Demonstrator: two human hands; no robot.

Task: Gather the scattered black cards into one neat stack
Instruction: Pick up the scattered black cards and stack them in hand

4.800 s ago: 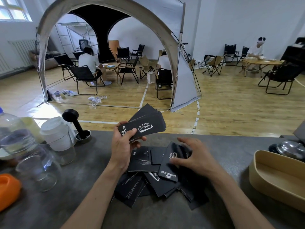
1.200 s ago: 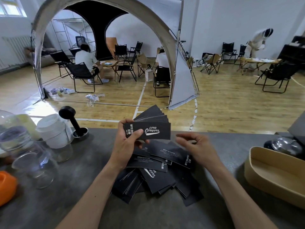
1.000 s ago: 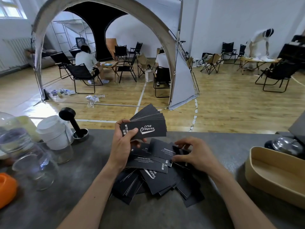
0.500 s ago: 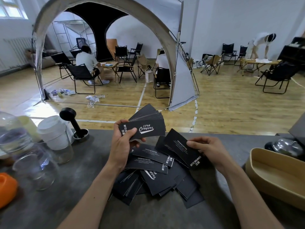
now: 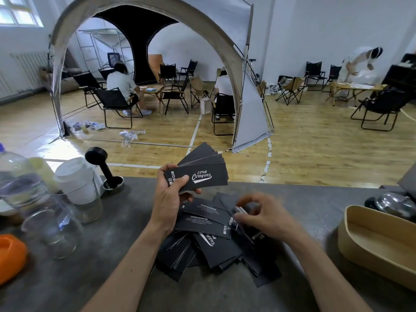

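Here, left hand [image 5: 167, 194] fingers grip a fanned stack [image 5: 200, 170]; right hand [image 5: 262, 216] fingers pinch a card [image 5: 235, 216] from the tabletop [image 5: 112, 278] pile [image 5: 211, 242].

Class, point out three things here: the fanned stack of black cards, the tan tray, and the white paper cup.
fanned stack [image 5: 202, 177]: head view, printed face of front card.
tan tray [image 5: 351, 238]: head view, near left wall.
white paper cup [image 5: 77, 183]: head view, side wall.

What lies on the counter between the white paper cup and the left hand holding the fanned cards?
In the head view, a black tamper standing in a small metal dish sits between the white paper cup and the left hand; otherwise only grey counter.
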